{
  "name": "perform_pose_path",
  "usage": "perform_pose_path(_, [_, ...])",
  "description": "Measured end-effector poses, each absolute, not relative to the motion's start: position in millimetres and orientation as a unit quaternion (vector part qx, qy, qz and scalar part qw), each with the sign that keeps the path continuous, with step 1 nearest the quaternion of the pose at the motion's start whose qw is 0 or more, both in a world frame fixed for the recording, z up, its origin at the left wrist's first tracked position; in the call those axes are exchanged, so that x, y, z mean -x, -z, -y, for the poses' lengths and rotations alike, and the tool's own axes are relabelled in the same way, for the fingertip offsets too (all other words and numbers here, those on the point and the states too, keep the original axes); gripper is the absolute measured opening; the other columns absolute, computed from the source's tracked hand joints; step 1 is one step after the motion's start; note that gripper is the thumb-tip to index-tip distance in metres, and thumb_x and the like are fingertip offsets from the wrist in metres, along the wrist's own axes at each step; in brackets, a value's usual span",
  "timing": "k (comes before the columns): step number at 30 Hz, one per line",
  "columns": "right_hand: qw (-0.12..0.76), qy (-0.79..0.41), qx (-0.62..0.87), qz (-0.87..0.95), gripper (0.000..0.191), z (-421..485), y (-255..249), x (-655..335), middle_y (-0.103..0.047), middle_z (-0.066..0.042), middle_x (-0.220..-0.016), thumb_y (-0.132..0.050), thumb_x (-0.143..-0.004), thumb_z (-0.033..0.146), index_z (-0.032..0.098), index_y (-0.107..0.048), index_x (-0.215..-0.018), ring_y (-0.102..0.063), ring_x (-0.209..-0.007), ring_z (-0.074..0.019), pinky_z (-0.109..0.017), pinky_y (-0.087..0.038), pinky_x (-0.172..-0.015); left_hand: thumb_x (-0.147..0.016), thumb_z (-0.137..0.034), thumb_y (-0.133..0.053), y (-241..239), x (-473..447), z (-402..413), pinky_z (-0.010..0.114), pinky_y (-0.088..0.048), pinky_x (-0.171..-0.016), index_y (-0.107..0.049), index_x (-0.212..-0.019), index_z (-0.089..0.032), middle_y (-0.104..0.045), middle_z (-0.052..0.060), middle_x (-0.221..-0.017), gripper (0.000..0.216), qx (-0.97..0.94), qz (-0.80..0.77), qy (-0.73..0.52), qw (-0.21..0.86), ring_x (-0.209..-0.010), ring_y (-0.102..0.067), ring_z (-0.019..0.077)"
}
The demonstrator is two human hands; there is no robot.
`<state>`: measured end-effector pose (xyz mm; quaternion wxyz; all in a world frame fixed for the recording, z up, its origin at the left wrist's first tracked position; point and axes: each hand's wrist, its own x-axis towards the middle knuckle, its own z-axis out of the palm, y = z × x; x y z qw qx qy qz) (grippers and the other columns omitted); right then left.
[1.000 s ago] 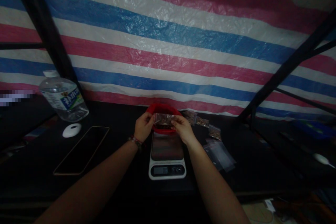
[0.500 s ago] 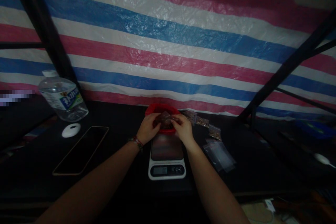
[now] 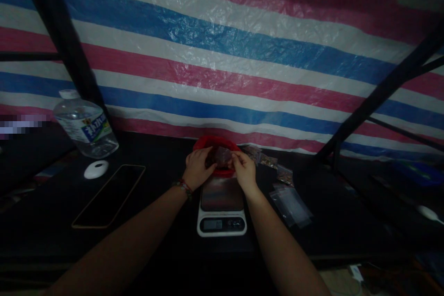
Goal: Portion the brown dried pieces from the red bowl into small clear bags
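Observation:
Over the red container (image 3: 208, 140), a small clear plastic bag (image 3: 224, 154) hangs between my two hands. My right hand (image 3: 245, 172) pinches its right edge between thumb and fingers. Curled at the bag's left side is my left hand (image 3: 199, 168), thumb and fingers closing on it; the fingertips are partly lost in the dark. What lies inside the container is too dim to make out. Just in front stands a white kitchen scale (image 3: 222, 222) with a bare metal plate and a lit display.
Filled small bags (image 3: 268, 161) lie right of the container, with flat clear bags (image 3: 293, 206) nearer me. To the left are a phone (image 3: 109, 196), a white oval object (image 3: 96, 169) and a clear bottle (image 3: 86, 125). Striped sheeting (image 3: 222, 64) hangs behind, between dark metal posts (image 3: 367, 88).
My right hand has shifted slightly at the bag's edge, and the bag now sits a little farther right. My left hand's thumb has moved slightly right. The view has shifted a little.

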<state>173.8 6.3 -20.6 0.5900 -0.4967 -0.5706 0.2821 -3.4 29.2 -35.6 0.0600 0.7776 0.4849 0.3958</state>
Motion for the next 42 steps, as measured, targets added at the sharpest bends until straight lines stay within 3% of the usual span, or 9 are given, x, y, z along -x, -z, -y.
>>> perform_pose_path(3, [0.632,-0.342,0.48,0.503,0.027,-9,22,-173,-0.069,-0.003,-0.078,-0.051,-0.082,0.046,0.02,-0.056,-0.088,-0.065,-0.06,-0.0154,-0.025,-0.05,-0.053,-0.075,-0.035,-0.059,37,5,-31,0.045,-0.035,-0.1,-0.047,-0.128,-0.023,-0.053,0.007,-0.128,0.055,-0.766,-0.513,-0.383,0.049,-0.118,-0.045,0.0282])
perform_pose_path(6, [0.634,-0.4,0.463,0.473,0.028,-10,22,-172,-0.07,-0.003,-0.085,-0.054,-0.08,0.048,0.022,-0.051,-0.087,-0.067,-0.066,-0.0155,-0.024,-0.05,-0.054,-0.073,-0.024,-0.055,37,7,-33,0.044,-0.036,-0.1,-0.052,-0.122,-0.024,-0.053,0.005,-0.128,0.049,-0.774,-0.51,-0.371,0.055,-0.118,-0.045,0.0267])
perform_pose_path(13, [0.642,-0.434,0.424,0.468,0.028,-9,20,-170,-0.07,0.0,-0.073,-0.057,-0.078,0.048,0.022,-0.049,-0.086,-0.068,-0.078,-0.0168,-0.027,-0.051,-0.071,-0.068,-0.007,-0.047,34,16,-37,0.043,-0.036,-0.101,-0.067,-0.098,-0.025,-0.057,0.002,-0.122,0.04,-0.827,-0.447,-0.337,0.054,-0.118,-0.045,0.0238])
perform_pose_path(17, [0.629,-0.481,0.4,0.463,0.028,-7,19,-170,-0.065,0.003,-0.06,-0.059,-0.077,0.048,0.023,-0.05,-0.087,-0.068,-0.08,-0.018,-0.028,-0.05,-0.072,-0.064,-0.008,-0.052,27,26,-41,0.044,-0.033,-0.104,-0.069,-0.096,-0.026,-0.052,0.003,-0.129,0.04,-0.891,-0.357,-0.274,0.06,-0.121,-0.043,0.025])
perform_pose_path(25, [0.628,-0.508,0.394,0.439,0.026,-8,20,-172,-0.07,0.0,-0.08,-0.062,-0.076,0.045,0.023,-0.052,-0.085,-0.067,-0.089,-0.0172,-0.027,-0.05,-0.074,-0.064,-0.008,-0.056,17,47,-51,0.042,-0.029,-0.107,-0.072,-0.089,-0.026,-0.057,0.003,-0.124,0.035,-0.922,-0.302,-0.237,0.061,-0.121,-0.044,0.0238])
perform_pose_path(27, [0.631,-0.505,0.394,0.437,0.025,-8,20,-172,-0.07,0.0,-0.088,-0.063,-0.076,0.044,0.023,-0.053,-0.085,-0.066,-0.092,-0.0167,-0.026,-0.049,-0.074,-0.067,-0.009,-0.057,19,49,-54,0.043,-0.029,-0.107,-0.072,-0.087,-0.027,-0.056,0.003,-0.125,0.031,-0.919,-0.305,-0.242,0.056,-0.122,-0.044,0.0238])
perform_pose_path(31, [0.607,-0.532,0.363,0.466,0.024,-3,18,-171,-0.069,0.001,-0.075,-0.063,-0.077,0.043,0.023,-0.055,-0.087,-0.067,-0.076,-0.0148,-0.026,-0.05,-0.069,-0.076,-0.018,-0.057,22,48,-58,0.042,-0.034,-0.104,-0.071,-0.086,-0.023,-0.06,0.005,-0.119,0.019,-0.902,-0.312,-0.295,0.049,-0.116,-0.049,0.022])
perform_pose_path(34, [0.579,-0.557,0.322,0.5,0.024,-1,18,-169,-0.069,-0.001,-0.078,-0.063,-0.077,0.043,0.022,-0.057,-0.087,-0.067,-0.077,-0.0165,-0.029,-0.051,-0.072,-0.08,-0.02,-0.055,22,43,-55,0.042,-0.037,-0.102,-0.07,-0.088,-0.022,-0.061,0.006,-0.116,0.017,-0.887,-0.303,-0.346,0.044,-0.112,-0.052,0.021])
perform_pose_path(42, [0.616,-0.428,0.394,0.53,0.02,-11,30,-171,-0.064,0.0,-0.088,-0.062,-0.078,0.041,0.023,-0.063,-0.086,-0.06,-0.082,-0.0145,-0.027,-0.051,-0.074,-0.075,-0.016,-0.056,20,37,-45,0.042,-0.04,-0.099,-0.068,-0.082,-0.021,-0.062,0.005,-0.112,0.014,-0.878,-0.276,-0.388,0.041,-0.11,-0.051,0.0212])
